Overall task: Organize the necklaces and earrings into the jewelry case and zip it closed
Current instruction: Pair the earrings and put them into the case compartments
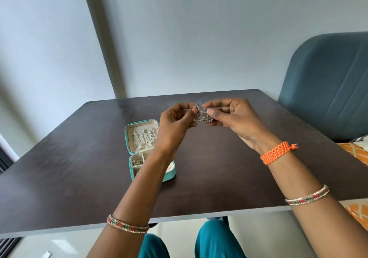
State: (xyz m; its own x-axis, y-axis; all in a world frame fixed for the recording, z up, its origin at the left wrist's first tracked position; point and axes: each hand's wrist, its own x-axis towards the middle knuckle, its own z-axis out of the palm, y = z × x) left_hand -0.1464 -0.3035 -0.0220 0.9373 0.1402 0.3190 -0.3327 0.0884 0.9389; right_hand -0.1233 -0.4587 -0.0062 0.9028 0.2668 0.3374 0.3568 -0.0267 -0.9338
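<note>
Your knees in teal trousers [215, 239] sit under the table's near edge. Both hands are raised above the table [79, 158]: your left hand [177, 122] and right hand [229, 116] each pinch silver earrings [203, 115] between thumb and fingertips, the pieces touching. Below your left forearm, the teal jewelry case [143, 148] lies open near the middle, chains [148, 140] hung in its lid, small pieces in its compartments.

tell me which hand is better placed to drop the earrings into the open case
Probably the left hand: its forearm already lies over the teal jewelry case. The right hand, also pinching the earrings, sits farther from it.
</note>
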